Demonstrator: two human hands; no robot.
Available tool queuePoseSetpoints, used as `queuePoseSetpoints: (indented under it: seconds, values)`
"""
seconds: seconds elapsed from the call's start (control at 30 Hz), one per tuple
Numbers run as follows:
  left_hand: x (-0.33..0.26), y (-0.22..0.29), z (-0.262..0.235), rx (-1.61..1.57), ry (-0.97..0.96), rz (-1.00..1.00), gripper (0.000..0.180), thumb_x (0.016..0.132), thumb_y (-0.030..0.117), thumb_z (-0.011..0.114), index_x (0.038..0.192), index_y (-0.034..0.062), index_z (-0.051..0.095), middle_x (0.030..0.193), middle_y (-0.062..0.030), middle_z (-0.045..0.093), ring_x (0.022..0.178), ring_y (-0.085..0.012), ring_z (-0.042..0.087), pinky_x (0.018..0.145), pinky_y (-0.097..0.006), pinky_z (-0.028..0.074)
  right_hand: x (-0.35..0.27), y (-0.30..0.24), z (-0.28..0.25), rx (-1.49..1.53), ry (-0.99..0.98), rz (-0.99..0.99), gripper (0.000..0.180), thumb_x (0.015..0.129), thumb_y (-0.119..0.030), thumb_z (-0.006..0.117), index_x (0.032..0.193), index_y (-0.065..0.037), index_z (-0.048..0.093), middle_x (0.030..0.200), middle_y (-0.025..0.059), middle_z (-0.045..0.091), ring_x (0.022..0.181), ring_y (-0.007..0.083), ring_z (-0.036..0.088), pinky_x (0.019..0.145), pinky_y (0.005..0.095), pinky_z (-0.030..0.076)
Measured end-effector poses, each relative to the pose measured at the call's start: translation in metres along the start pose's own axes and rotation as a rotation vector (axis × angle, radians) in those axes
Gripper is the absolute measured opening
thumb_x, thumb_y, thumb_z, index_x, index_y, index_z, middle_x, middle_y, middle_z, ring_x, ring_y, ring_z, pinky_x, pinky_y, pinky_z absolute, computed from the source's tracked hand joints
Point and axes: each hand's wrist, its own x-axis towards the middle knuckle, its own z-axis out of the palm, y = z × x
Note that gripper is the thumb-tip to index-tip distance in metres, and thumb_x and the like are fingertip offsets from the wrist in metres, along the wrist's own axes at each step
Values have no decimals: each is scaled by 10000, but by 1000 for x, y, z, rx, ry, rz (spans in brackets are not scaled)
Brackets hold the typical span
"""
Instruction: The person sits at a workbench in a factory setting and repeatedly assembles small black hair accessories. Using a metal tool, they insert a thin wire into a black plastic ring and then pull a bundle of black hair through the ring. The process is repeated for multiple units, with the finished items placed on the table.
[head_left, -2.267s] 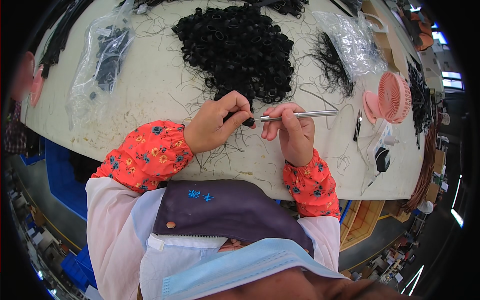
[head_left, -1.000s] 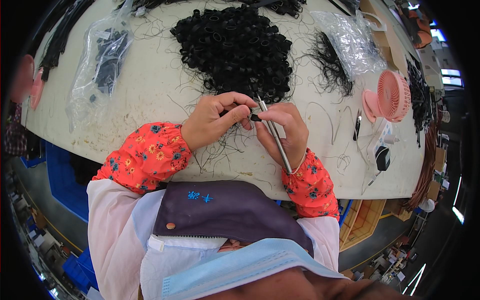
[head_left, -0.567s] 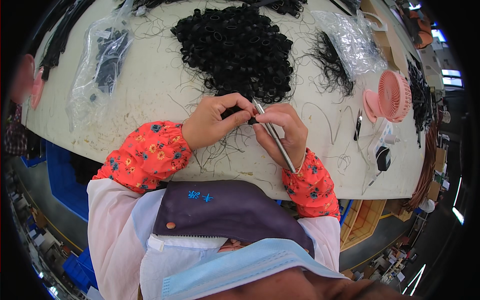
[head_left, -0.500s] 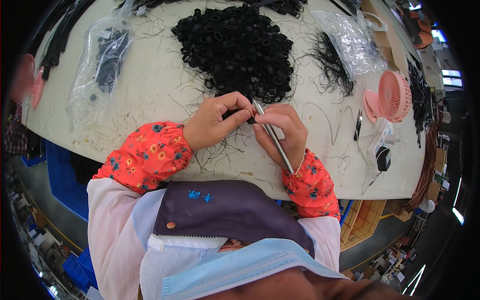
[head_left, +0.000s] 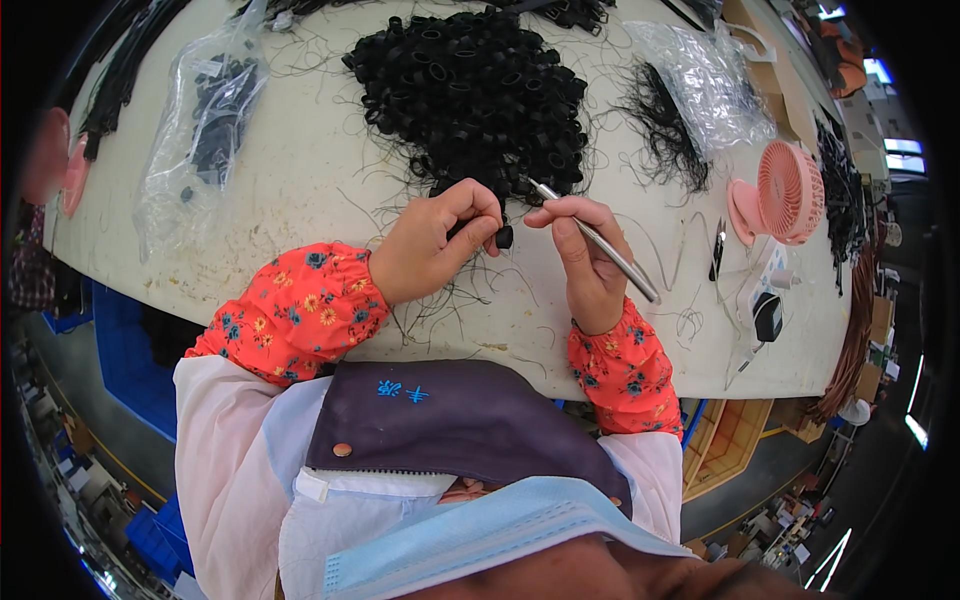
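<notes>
A small black looped piece (head_left: 504, 238) is pinched between the thumb and fingers of my left hand (head_left: 430, 243), low over the table. A slim silver pen-like metal tool (head_left: 612, 252) with a thin tip lies in the grip of my right hand (head_left: 592, 262). The tool's tip points away from me, toward the near edge of a large heap of black loops (head_left: 470, 100). Between the tool and the piece in my left hand there is a gap. Loose black threads (head_left: 450, 300) lie on the table below my hands.
Clear plastic bags (head_left: 215, 120) lie to the left, and another plastic bag (head_left: 705, 85) at the far right beside a tangle of black threads (head_left: 672, 130). A pink fan (head_left: 788, 192), dark snips (head_left: 717, 250) and a white power strip (head_left: 765, 280) are on the right of the pale table (head_left: 310, 150).
My right hand has drawn away to the right with the metal tool, off the black looped piece. My left hand stays nearly in place, still pinching that piece.
</notes>
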Motion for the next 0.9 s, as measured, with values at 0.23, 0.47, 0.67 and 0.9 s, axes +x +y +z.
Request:
queuePoseSetpoints:
  seconds: [0.23, 0.47, 0.67, 0.9]
  values:
    - [-1, 2, 0, 168, -1, 45, 69, 954, 76, 517, 964, 9, 527, 846, -35, 589, 753, -69, 576, 665, -219, 450, -1, 12, 7, -184, -76, -122, 219, 805, 4, 686, 1005, -58, 622, 924, 79, 624, 825, 180, 618, 742, 270, 486]
    - [0, -6, 3, 7, 6, -23, 73, 961, 82, 503, 991, 17, 514, 864, -20, 585, 781, -51, 547, 693, -211, 435, 2, 16, 8, -476, -87, -421, 286, 757, 5, 714, 1009, -85, 613, 884, 100, 608, 798, 242, 609, 705, 299, 488]
    - [1, -9, 1, -64, -6, -43, 83, 981, 91, 467, 998, 10, 476, 876, -40, 594, 839, -91, 615, 738, -227, 469, -4, 9, 9, -10, -14, -56, 226, 963, -107, 525, 1145, 26, 518, 969, 109, 654, 851, 151, 631, 780, 300, 514]
    - [0, -2, 1, -23, -24, -67, 86, 987, 94, 458, 1000, 10, 473, 872, -43, 590, 797, -104, 640, 712, -224, 477, 0, 8, -7, 351, -111, 71, 271, 1000, -201, 468, 1028, 46, 577, 721, 94, 635, 724, 167, 637, 719, 299, 512]
